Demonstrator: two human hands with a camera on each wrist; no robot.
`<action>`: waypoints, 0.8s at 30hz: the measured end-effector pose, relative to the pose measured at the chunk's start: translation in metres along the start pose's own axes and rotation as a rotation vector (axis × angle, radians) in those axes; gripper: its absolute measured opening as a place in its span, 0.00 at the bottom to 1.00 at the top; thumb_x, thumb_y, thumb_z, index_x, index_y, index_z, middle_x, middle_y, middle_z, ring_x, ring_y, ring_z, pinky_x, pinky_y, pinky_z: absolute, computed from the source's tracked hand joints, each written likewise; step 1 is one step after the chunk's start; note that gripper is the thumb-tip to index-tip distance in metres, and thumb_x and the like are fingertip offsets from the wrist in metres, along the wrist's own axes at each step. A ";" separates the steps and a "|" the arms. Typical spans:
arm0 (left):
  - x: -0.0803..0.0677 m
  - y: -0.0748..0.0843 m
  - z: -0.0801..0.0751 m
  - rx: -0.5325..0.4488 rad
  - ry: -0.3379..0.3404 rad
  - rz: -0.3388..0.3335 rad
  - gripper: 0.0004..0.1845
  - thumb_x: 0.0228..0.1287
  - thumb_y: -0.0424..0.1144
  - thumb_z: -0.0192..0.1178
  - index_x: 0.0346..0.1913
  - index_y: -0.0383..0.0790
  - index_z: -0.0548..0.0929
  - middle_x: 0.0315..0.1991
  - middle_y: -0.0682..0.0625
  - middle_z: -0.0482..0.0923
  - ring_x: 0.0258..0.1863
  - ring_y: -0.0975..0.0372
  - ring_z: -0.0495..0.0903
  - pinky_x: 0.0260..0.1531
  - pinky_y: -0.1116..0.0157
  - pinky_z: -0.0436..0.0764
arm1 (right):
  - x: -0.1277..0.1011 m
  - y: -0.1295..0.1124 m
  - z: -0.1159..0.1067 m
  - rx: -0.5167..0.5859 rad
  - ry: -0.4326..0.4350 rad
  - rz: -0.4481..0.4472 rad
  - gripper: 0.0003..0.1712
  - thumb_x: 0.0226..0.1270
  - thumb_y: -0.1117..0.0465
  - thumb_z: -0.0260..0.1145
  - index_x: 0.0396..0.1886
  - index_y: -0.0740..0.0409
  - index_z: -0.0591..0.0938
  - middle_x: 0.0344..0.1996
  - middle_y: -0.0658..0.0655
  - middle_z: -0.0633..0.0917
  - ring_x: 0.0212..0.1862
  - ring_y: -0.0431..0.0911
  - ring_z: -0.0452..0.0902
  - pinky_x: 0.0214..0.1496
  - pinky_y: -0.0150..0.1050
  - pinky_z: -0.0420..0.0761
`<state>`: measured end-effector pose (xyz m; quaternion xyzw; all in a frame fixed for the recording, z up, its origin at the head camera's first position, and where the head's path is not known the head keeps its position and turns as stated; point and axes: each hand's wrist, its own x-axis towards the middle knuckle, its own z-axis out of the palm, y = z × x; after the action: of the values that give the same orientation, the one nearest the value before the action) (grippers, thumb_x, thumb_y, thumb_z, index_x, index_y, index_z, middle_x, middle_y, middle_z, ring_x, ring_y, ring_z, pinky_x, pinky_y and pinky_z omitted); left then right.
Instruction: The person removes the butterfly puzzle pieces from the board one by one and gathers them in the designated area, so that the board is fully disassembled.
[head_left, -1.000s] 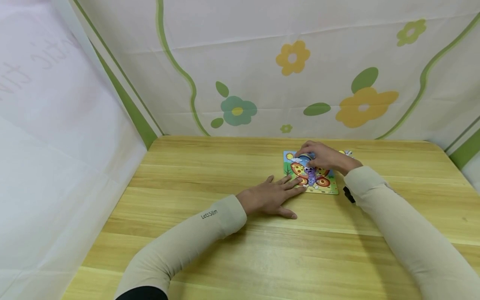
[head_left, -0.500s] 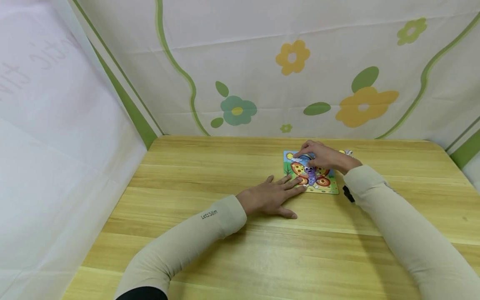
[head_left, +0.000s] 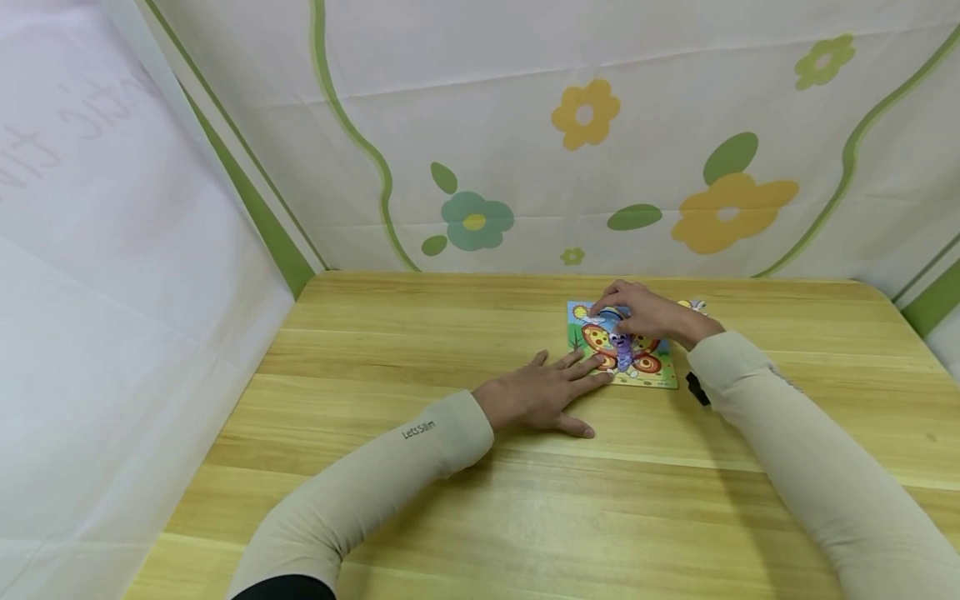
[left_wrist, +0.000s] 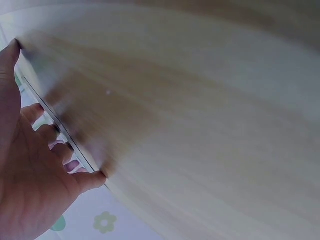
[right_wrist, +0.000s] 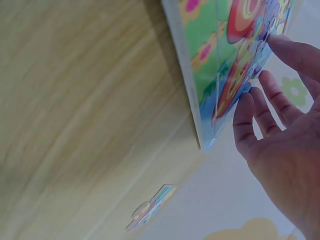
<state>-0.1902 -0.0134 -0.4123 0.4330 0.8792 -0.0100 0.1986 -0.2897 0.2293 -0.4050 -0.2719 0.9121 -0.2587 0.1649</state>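
Wooden and pale, the bench (head_left: 450, 517) carries everything here, and little on it has moved over the last second. On the left, the left hand (head_left: 542, 393) lies flat as before, its fingers straight and spread, their tips touching the near left corner of the butterfly puzzle board (head_left: 645, 371); it grips nothing and seems only to steady the board. The board itself sits just right of centre toward the far edge of the bench, in the same spot as a second ago.

Further right, the right hand (head_left: 651, 312) covers the board's upper part. A second ago its fingers were bent over a bluish piece near the top; now the fingers (head_left: 609, 293) lie lower and flatter, pressing down on the picture rather than pinching anything. I judge that the piece has just been seated and is being pushed home. The right wrist view agrees: its fingers are extended against the board's printed face.

Beyond that hand, one loose puzzle piece (head_left: 692, 306) rests on the bench beside the board's far right corner, untouched, exactly where it was earlier.
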 end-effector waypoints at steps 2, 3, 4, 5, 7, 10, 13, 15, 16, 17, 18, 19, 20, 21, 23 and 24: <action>0.000 0.000 0.000 -0.001 0.001 0.000 0.47 0.75 0.72 0.47 0.87 0.61 0.40 0.87 0.58 0.30 0.87 0.56 0.34 0.82 0.39 0.48 | 0.000 0.001 0.001 -0.002 0.001 -0.002 0.24 0.70 0.76 0.63 0.63 0.60 0.84 0.69 0.73 0.69 0.72 0.73 0.59 0.67 0.74 0.67; 0.000 0.000 0.000 -0.001 0.002 0.001 0.47 0.75 0.72 0.47 0.87 0.61 0.40 0.87 0.58 0.30 0.87 0.56 0.34 0.82 0.39 0.48 | 0.000 0.001 0.001 -0.003 0.001 -0.002 0.24 0.70 0.76 0.63 0.63 0.59 0.84 0.69 0.73 0.69 0.72 0.73 0.59 0.67 0.74 0.67; 0.000 0.000 0.000 0.000 0.002 0.001 0.47 0.75 0.72 0.46 0.87 0.61 0.40 0.87 0.58 0.30 0.87 0.56 0.34 0.82 0.39 0.48 | 0.000 0.001 0.001 -0.004 0.002 -0.003 0.24 0.70 0.76 0.63 0.63 0.59 0.84 0.69 0.73 0.70 0.71 0.72 0.59 0.67 0.74 0.67; 0.000 0.000 0.000 0.000 0.002 0.001 0.47 0.75 0.72 0.46 0.87 0.61 0.40 0.87 0.58 0.30 0.87 0.56 0.34 0.82 0.40 0.48 | 0.000 0.001 0.001 -0.004 0.004 -0.005 0.24 0.70 0.76 0.63 0.63 0.59 0.84 0.69 0.73 0.70 0.71 0.72 0.60 0.67 0.74 0.67; 0.000 0.000 0.000 0.000 0.003 0.002 0.47 0.75 0.72 0.46 0.87 0.61 0.40 0.87 0.58 0.30 0.87 0.56 0.34 0.82 0.39 0.48 | -0.001 0.000 0.001 -0.004 0.007 -0.008 0.24 0.70 0.76 0.63 0.63 0.59 0.84 0.68 0.73 0.70 0.71 0.72 0.60 0.67 0.74 0.67; 0.000 0.000 0.000 0.001 0.002 0.005 0.47 0.76 0.71 0.47 0.87 0.61 0.40 0.88 0.57 0.30 0.87 0.56 0.34 0.82 0.39 0.49 | -0.002 0.000 0.001 -0.001 0.010 -0.015 0.23 0.70 0.76 0.63 0.62 0.59 0.84 0.68 0.72 0.70 0.70 0.72 0.60 0.67 0.74 0.67; -0.001 0.000 0.000 -0.005 0.004 0.006 0.47 0.76 0.71 0.47 0.87 0.60 0.40 0.88 0.57 0.30 0.87 0.55 0.34 0.82 0.39 0.48 | -0.002 0.000 0.001 -0.003 0.014 -0.028 0.21 0.70 0.77 0.62 0.59 0.59 0.85 0.67 0.73 0.71 0.70 0.72 0.60 0.67 0.74 0.66; -0.001 0.000 0.000 -0.006 0.004 0.003 0.47 0.76 0.71 0.47 0.87 0.61 0.40 0.88 0.58 0.30 0.87 0.56 0.34 0.82 0.39 0.48 | -0.001 0.000 0.001 -0.010 0.018 -0.036 0.19 0.70 0.77 0.62 0.55 0.58 0.85 0.67 0.73 0.71 0.70 0.72 0.60 0.68 0.74 0.65; 0.000 0.000 0.000 -0.006 0.004 0.002 0.47 0.75 0.71 0.47 0.87 0.61 0.40 0.88 0.58 0.30 0.87 0.56 0.34 0.82 0.39 0.48 | -0.001 0.001 0.001 -0.015 0.020 -0.041 0.18 0.70 0.76 0.62 0.55 0.58 0.85 0.66 0.73 0.72 0.70 0.72 0.60 0.68 0.74 0.65; -0.001 0.000 0.000 -0.006 0.006 0.002 0.47 0.75 0.71 0.47 0.87 0.61 0.40 0.88 0.58 0.30 0.87 0.55 0.35 0.82 0.39 0.48 | -0.001 0.001 0.001 -0.016 0.022 -0.042 0.19 0.71 0.76 0.62 0.55 0.58 0.85 0.66 0.72 0.72 0.70 0.72 0.61 0.68 0.74 0.65; -0.001 0.000 0.000 -0.005 0.006 0.001 0.47 0.75 0.72 0.47 0.87 0.61 0.40 0.88 0.58 0.30 0.87 0.56 0.35 0.82 0.39 0.48 | -0.001 0.001 0.001 -0.019 0.023 -0.042 0.19 0.71 0.76 0.62 0.57 0.58 0.85 0.66 0.72 0.72 0.70 0.72 0.61 0.68 0.74 0.65; -0.001 0.001 0.000 -0.003 0.006 0.000 0.47 0.75 0.72 0.47 0.87 0.61 0.40 0.88 0.58 0.30 0.87 0.55 0.35 0.82 0.39 0.48 | -0.001 0.001 0.001 -0.022 0.023 -0.041 0.20 0.71 0.76 0.62 0.59 0.58 0.84 0.66 0.72 0.72 0.70 0.71 0.62 0.68 0.74 0.66; -0.001 0.001 0.000 -0.002 0.006 -0.001 0.47 0.75 0.72 0.47 0.87 0.61 0.40 0.88 0.58 0.31 0.87 0.55 0.35 0.82 0.39 0.48 | -0.001 0.002 0.001 -0.022 0.022 -0.037 0.22 0.72 0.75 0.62 0.61 0.58 0.84 0.67 0.72 0.72 0.69 0.71 0.62 0.67 0.73 0.66; -0.001 0.001 0.000 -0.001 0.007 0.000 0.47 0.75 0.71 0.47 0.87 0.61 0.40 0.88 0.57 0.31 0.87 0.55 0.35 0.82 0.39 0.48 | -0.002 0.002 0.001 -0.024 0.021 -0.037 0.23 0.72 0.75 0.63 0.64 0.58 0.83 0.67 0.72 0.72 0.69 0.70 0.63 0.66 0.73 0.68; -0.002 0.001 0.000 0.001 0.008 0.001 0.47 0.76 0.71 0.47 0.87 0.61 0.40 0.88 0.57 0.31 0.87 0.55 0.35 0.82 0.39 0.48 | -0.002 0.002 0.002 -0.027 0.019 -0.031 0.25 0.73 0.75 0.63 0.67 0.58 0.82 0.66 0.72 0.72 0.67 0.69 0.64 0.65 0.72 0.69; -0.002 0.001 0.000 0.001 0.007 0.001 0.47 0.76 0.71 0.47 0.87 0.61 0.40 0.88 0.57 0.31 0.87 0.55 0.35 0.82 0.39 0.48 | -0.002 0.002 0.001 -0.031 0.018 -0.029 0.25 0.73 0.75 0.63 0.67 0.58 0.82 0.66 0.72 0.72 0.67 0.69 0.64 0.64 0.71 0.70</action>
<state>-0.1886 -0.0143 -0.4116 0.4336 0.8797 -0.0089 0.1951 -0.2881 0.2314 -0.4067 -0.2852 0.9134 -0.2495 0.1489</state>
